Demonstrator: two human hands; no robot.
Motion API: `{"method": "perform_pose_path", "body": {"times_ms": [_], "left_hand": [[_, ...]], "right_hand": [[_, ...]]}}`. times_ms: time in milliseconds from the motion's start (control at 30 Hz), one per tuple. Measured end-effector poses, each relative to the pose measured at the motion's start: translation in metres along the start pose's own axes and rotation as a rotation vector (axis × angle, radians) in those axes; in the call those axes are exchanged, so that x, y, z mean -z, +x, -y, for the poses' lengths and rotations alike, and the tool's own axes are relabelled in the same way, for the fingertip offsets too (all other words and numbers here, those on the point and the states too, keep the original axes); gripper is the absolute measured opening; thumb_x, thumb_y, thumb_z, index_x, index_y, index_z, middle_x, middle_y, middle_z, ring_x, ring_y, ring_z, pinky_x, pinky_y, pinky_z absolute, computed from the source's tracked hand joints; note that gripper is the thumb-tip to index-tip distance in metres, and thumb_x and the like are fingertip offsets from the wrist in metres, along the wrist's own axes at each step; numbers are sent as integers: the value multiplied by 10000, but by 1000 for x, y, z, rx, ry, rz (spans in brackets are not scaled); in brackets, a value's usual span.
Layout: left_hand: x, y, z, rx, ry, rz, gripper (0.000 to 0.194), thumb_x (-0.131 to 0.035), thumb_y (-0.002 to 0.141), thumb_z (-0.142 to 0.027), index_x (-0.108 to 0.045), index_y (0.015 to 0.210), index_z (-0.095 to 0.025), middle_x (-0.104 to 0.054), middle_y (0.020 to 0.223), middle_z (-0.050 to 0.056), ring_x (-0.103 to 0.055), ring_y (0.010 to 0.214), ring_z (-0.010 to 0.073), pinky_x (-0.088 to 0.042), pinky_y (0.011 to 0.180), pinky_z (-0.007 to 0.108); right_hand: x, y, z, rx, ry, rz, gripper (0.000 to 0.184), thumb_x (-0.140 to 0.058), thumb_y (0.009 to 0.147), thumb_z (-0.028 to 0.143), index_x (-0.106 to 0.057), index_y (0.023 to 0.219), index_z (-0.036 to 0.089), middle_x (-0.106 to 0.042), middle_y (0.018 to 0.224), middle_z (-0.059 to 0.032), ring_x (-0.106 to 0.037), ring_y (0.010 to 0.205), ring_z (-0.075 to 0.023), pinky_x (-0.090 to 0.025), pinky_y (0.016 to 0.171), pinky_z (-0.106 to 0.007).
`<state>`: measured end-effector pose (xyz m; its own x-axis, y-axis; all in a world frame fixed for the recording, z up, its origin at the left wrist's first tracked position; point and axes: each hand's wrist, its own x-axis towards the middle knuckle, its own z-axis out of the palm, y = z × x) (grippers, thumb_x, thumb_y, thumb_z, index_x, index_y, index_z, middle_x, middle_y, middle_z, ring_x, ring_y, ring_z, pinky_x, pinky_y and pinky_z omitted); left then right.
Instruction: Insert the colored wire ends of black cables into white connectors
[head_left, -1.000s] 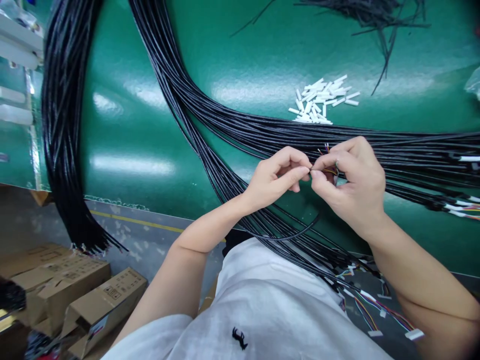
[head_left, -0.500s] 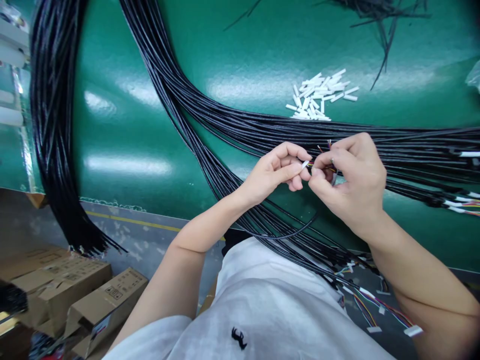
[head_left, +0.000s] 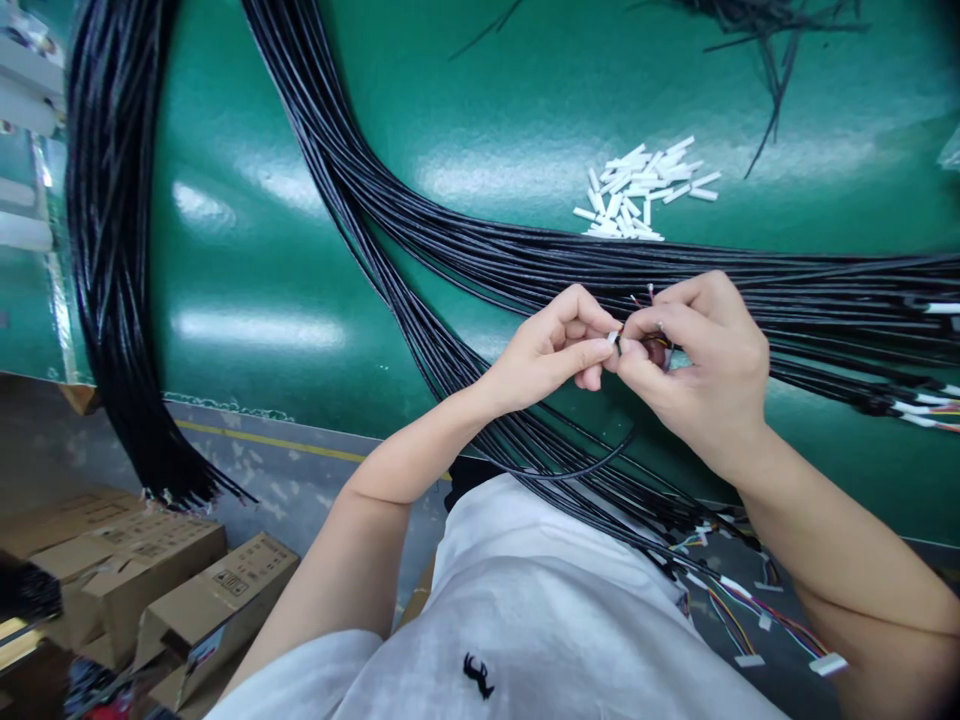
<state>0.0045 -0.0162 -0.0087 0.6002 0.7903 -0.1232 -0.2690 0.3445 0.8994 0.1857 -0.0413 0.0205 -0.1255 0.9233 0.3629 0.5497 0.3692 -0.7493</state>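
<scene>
My left hand pinches a small white connector between thumb and forefinger. My right hand is closed on the thin coloured wire ends of a black cable that loops below both hands. The two hands meet fingertip to fingertip above the green table. A pile of loose white connectors lies just beyond the hands. A thick bundle of black cables runs across the table under the hands.
A second bunch of black cables hangs over the table's left edge. Finished cable ends with coloured wires and white plugs dangle at the lower right. Cardboard boxes stand on the floor at the lower left. More cable scraps lie at the far right.
The hands have stayed together with only small finger shifts. The white connector showed between the fingertips half a second ago and now sits closer against the wire ends.
</scene>
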Motion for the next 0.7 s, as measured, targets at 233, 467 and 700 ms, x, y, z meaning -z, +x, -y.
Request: {"method": "perform_pose_path", "body": {"times_ms": [233, 467, 700], "left_hand": [[-1, 2, -9, -17, -36, -82, 400, -806, 897, -480, -557, 1049, -207, -732, 790, -49, -651, 571, 33, -519, 574, 174], [1, 0, -10, -66, -60, -121, 306, -755, 954, -434, -587, 1063, -203, -739, 804, -48, -641, 582, 12, -522, 598, 144], [0, 2, -11, 21, -113, -125, 394, -676, 972, -577, -570, 1028, -201, -722, 691, -57, -618, 491, 38, -462, 493, 151]], "right_hand": [[8, 8, -9, -274, 392, 62, 115, -688, 892, 147, -689, 818, 235, -601, 897, 7, -625, 686, -115, -497, 596, -287], [10, 12, -18, -576, 729, -36, 73, -673, 907, 184, -682, 847, 225, -622, 821, 36, -679, 658, -99, -626, 625, -244], [11, 9, -19, -534, 760, 49, 69, -724, 962, 254, -697, 900, 243, -658, 814, 33, -704, 678, -109, -583, 634, -234]]}}
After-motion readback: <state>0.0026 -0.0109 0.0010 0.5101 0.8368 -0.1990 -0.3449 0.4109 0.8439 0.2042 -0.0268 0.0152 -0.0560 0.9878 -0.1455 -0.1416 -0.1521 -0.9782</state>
